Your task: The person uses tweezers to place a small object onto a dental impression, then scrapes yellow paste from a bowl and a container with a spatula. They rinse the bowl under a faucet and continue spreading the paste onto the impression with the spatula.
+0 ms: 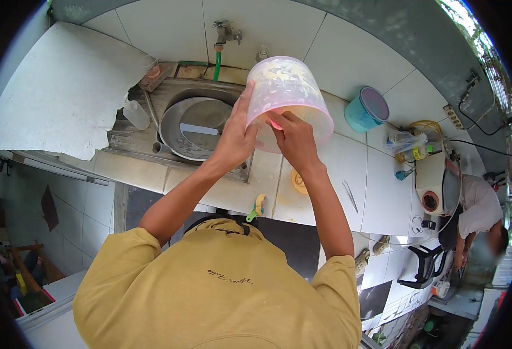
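Note:
A translucent pink plastic tub [288, 81] is tipped on its side above the counter, its mouth facing me and pale yellow residue on its walls. My left hand [236, 132] grips it by the left side of the rim. My right hand [295, 138] reaches into the mouth, fingers closed round a pink plastic utensil [275, 124]; its far end is hidden inside the tub. Beneath my right forearm a round yellow lid-like object [298, 181] lies on the tiles. A green-handled brush [257, 208] rests at the counter's front edge.
To the left, a large metal pan [189, 131] of water sits in the sink [232, 96] below a tap [225, 34]. A teal lidded bucket [366, 110] stands at the back right. Tweezers [350, 196] lie on the tiled counter. Another person [480, 209] bends over at far right.

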`<action>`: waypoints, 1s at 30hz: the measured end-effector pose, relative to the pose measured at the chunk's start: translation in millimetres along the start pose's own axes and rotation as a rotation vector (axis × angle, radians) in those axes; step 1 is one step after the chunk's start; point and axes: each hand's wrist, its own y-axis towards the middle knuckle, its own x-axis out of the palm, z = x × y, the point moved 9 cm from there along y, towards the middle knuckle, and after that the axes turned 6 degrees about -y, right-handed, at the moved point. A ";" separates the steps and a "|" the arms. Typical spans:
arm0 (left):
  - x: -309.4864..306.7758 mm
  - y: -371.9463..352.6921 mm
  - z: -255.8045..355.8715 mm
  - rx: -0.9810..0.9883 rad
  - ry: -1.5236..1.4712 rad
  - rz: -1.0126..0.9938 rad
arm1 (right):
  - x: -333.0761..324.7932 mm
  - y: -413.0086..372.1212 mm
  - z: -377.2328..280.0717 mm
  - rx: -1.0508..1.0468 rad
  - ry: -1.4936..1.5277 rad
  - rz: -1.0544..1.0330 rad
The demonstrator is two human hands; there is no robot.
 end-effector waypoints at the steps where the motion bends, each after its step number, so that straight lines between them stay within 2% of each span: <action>1: -1.9 3.9 3.4 0.007 0.001 0.002 | -4.8 -0.8 -4.8 -0.005 -0.003 0.005; 3: -3.7 5.0 18.8 0.159 0.056 0.008 | -36.1 -3.7 -18.3 -0.018 -0.084 0.225; 4: -2.2 1.4 16.1 0.139 0.055 0.012 | -42.4 1.3 -19.2 0.070 -0.115 0.162; 6: -1.0 9.7 10.4 0.029 0.121 0.086 | -48.9 6.0 -9.6 0.073 -0.285 0.220; 10: 8.2 10.5 31.0 0.095 0.148 0.058 | -39.4 5.1 2.3 0.063 -0.405 0.234; 11: 10.2 13.6 27.2 0.087 0.138 0.042 | -37.5 1.4 4.6 0.063 -0.408 0.234; 13: 14.4 19.6 22.6 0.098 0.130 0.016 | -26.4 1.5 12.3 0.061 -0.144 0.093; 14: 15.9 19.6 17.8 0.100 0.145 0.000 | -29.3 -3.4 19.2 0.129 -0.036 0.100; 15: 18.2 21.0 17.4 0.100 0.158 -0.013 | -34.5 -1.7 20.5 0.131 -0.042 0.107; 17: 23.6 23.0 15.2 0.099 0.155 -0.024 | -58.5 -5.8 18.3 0.127 -0.238 0.287; 21: 35.5 22.2 13.8 0.029 0.096 -0.061 | -48.9 -11.3 24.6 0.072 -0.326 0.220; 23: 43.3 22.0 16.1 0.089 0.131 -0.076 | -34.1 -24.2 33.4 0.084 -0.180 0.087; 24: 46.7 20.3 18.7 0.134 0.171 -0.080 | -38.6 -30.9 40.8 0.172 -0.013 0.118; 25: 50.1 20.7 17.4 0.133 0.168 -0.078 | -40.4 -31.1 42.8 0.171 -0.016 0.115; 27: 61.5 15.8 15.2 0.131 0.179 -0.111 | -58.1 -40.3 45.2 0.215 -0.217 0.273; 30: 73.5 15.5 16.4 0.095 0.095 -0.126 | -45.7 -44.9 39.7 0.149 -0.277 0.162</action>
